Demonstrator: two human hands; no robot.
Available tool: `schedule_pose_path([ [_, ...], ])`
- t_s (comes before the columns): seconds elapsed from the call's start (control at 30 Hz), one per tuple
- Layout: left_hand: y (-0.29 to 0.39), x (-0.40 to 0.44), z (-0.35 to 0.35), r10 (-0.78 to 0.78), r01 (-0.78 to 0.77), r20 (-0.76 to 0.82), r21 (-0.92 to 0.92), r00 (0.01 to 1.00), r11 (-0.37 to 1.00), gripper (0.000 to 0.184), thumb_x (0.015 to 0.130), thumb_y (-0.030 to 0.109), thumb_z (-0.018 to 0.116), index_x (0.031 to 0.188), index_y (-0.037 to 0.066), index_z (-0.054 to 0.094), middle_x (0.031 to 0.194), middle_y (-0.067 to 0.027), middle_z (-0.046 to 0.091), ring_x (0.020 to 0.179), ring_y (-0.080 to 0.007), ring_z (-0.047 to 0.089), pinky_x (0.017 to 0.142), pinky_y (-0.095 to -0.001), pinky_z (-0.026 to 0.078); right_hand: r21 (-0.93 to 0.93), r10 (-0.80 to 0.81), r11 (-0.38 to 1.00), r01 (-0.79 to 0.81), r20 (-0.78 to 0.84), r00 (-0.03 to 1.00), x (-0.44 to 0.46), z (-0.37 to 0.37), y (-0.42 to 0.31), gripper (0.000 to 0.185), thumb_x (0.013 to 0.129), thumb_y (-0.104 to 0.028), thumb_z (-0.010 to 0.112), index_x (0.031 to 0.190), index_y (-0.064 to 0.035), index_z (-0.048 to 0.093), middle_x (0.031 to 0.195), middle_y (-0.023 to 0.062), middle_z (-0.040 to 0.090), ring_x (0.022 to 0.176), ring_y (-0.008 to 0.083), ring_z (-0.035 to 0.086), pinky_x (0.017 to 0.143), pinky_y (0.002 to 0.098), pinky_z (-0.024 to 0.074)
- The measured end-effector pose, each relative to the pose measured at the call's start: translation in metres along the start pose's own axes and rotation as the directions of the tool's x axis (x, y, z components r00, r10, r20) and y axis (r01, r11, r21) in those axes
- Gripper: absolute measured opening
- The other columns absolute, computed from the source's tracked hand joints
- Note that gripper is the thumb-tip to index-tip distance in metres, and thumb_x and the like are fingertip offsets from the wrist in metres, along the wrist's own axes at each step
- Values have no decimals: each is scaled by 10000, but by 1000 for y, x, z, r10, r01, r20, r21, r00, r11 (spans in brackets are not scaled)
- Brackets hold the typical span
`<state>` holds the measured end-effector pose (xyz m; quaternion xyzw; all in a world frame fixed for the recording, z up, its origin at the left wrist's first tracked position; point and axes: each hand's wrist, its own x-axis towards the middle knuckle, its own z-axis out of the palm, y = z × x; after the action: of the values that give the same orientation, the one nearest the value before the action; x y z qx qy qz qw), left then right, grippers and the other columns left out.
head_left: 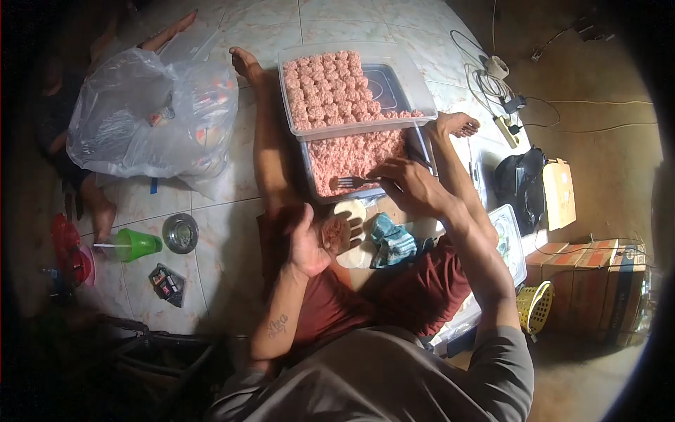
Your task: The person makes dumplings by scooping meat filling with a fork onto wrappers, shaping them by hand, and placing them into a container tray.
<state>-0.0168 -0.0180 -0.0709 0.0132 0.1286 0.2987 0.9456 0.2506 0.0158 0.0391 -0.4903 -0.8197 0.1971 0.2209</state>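
Observation:
My right hand (411, 184) grips a fork (355, 182), its tines over the loose pink minced filling (351, 156) in the lower tub. My left hand (309, 246) is palm up with fingers apart, beside a round pale wrapper (336, 232) with a pink lump on it; the fingers' shadow falls across it. Whether that hand supports the wrapper is hard to make out. More pale wrappers (355, 257) lie just below, next to a teal checked cloth (392, 241). Above, a clear plastic tub (358, 129) holds rows of pink balls (327, 84).
A large plastic bag (133, 119) lies at the left, near another person's leg (98, 207). Below it are a green cup (137, 245) and a metal-rimmed ashtray (181, 233). Cables, a power strip (506, 131), a black bag (519, 183), a cardboard box (587, 288) and a yellow basket (534, 307) line the right.

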Motion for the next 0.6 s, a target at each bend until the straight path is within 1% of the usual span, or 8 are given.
schedule_pose_path([
  [0.03,1,2,4,3,-3,-3,3,1000,1000,899,989,718,386,1393,-75,513,1412,-306,548,1357,-436,506,1156,-565,396,4,-3,1000,3,-1,1000,-11,1,-10,245,940,-151,595,1124,-64,732,1028,163,720,1001,366,685,877,472,551],
  [0.1,2,6,12,105,-55,254,-194,962,979,932,989,723,375,1428,-94,467,1454,-313,507,1373,-460,481,1157,-597,380,64,57,996,-61,68,996,-34,4,-30,282,933,-200,642,1183,-85,705,1155,192,697,1059,376,672,905,473,554],
  [0.13,3,5,27,74,-69,60,-89,995,994,957,982,736,367,1434,-104,449,1474,-311,488,1378,-474,469,1179,-569,363,-30,84,996,-80,168,982,-48,15,-33,329,929,-226,657,1230,-93,680,1207,200,669,1063,385,667,912,470,557],
  [0.2,9,4,26,26,-17,118,-76,993,997,965,981,739,363,1438,-108,440,1478,-308,485,1383,-464,467,1182,-552,364,-125,105,989,-72,277,955,-63,21,-41,455,928,-300,679,1343,-124,617,1260,191,610,1052,400,655,888,476,563],
  [0.3,5,3,20,0,10,135,-75,991,997,977,982,738,358,1452,-116,412,1482,-307,482,1372,-433,493,1171,-512,394,-205,56,978,-44,53,997,-65,3,-72,388,899,-163,692,1285,-184,667,1070,119,632,880,340,679,741,436,573],
  [0.4,0,3,37,110,-110,-43,17,993,994,932,979,729,393,1404,-94,490,1367,-278,595,1239,-388,612,1107,-504,464,9,123,992,-124,95,988,-73,38,-65,367,892,-186,705,1258,-177,688,1043,112,630,832,331,682,702,420,570],
  [0.5,5,5,14,110,-112,-42,-44,993,993,889,984,709,415,1362,-87,533,1351,-261,613,1224,-389,621,1084,-509,484,-215,196,963,-160,158,968,-86,19,-77,367,950,-182,611,1315,-161,646,1113,136,616,954,349,665,770,443,561],
  [0.6,-1,5,18,-6,6,-79,-1,997,1000,893,996,675,426,1383,-127,480,1362,-325,574,1261,-429,591,1103,-553,466,-19,200,980,-199,135,970,-92,30,-70,356,933,-195,627,1283,-146,675,1060,118,622,937,346,670,771,444,563],
])
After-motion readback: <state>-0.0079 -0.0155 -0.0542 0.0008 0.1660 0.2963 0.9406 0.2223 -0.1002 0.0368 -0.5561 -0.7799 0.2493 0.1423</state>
